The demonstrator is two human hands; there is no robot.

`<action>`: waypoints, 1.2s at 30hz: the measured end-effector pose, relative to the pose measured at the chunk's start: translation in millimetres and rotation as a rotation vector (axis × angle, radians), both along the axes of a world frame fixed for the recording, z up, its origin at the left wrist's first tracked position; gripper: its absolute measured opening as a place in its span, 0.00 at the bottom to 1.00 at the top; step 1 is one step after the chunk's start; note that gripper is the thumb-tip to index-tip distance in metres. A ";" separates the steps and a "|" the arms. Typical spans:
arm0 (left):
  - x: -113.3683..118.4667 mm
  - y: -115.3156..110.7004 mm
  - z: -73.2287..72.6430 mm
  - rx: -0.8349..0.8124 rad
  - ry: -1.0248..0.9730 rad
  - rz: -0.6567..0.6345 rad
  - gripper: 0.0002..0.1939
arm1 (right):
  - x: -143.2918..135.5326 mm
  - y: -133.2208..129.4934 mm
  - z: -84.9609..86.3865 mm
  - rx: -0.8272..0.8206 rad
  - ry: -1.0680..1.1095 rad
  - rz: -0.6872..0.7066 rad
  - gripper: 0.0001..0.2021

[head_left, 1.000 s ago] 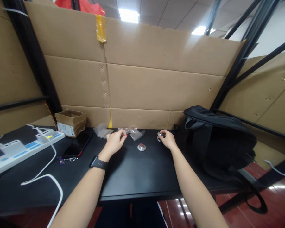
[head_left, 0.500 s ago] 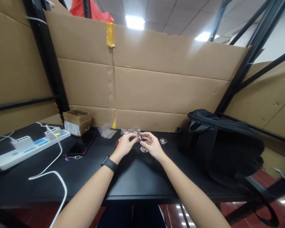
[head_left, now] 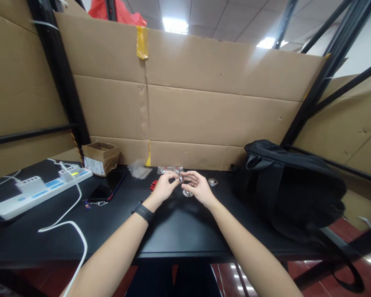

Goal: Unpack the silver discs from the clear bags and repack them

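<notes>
Between my two hands, a small round metallic disc (head_left: 181, 178) is held on edge above the black table (head_left: 179, 235). My left hand (head_left: 165, 186) pinches it from the left, a dark watch on that wrist. From the right, my right hand (head_left: 199, 189) has its fingers curled at the disc. Just under the right fingers lies a clear round part (head_left: 187, 193), partly covered. Another round metallic part (head_left: 213, 182) rests to the right. Small red pieces (head_left: 153, 185) sit left of my left hand. Behind the hands is clear packaging (head_left: 170, 169) with round parts inside.
At the left stand a white power strip (head_left: 40, 194) with a white cable, a dark phone (head_left: 106, 187) with a keychain, and a small open cardboard box (head_left: 101, 159). A clear plastic bag (head_left: 139, 169) lies nearby. A black backpack (head_left: 290, 189) fills the right side.
The view has shifted slightly. Both hands stay nearly in place around the disc, which has turned a little and shows more of its face. More of the red pieces is visible.
</notes>
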State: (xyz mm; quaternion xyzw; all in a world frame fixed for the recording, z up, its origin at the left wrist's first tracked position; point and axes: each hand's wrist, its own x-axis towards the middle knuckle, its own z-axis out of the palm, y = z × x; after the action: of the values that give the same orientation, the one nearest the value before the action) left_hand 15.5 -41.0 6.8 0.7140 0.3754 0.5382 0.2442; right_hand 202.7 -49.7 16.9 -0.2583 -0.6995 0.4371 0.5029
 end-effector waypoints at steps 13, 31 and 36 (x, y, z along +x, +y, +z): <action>3.9 -5.1 -1.3 -0.199 -0.063 -0.111 0.13 | 13.3 6.2 3.7 0.250 -0.202 -0.144 0.10; 0.5 -10.7 4.7 -0.258 -0.061 -0.238 0.12 | 12.9 -1.2 11.7 0.477 -0.321 -0.219 0.04; 1.7 -6.6 2.0 -0.227 -0.059 -0.123 0.14 | 30.1 2.8 20.3 0.581 -0.489 -0.277 0.05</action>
State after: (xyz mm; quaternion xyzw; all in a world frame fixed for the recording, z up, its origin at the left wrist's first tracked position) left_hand 17.2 -47.6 8.8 0.6875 0.3820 0.4968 0.3669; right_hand 232.8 -46.8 37.2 -0.2936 -0.8515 0.0749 0.4279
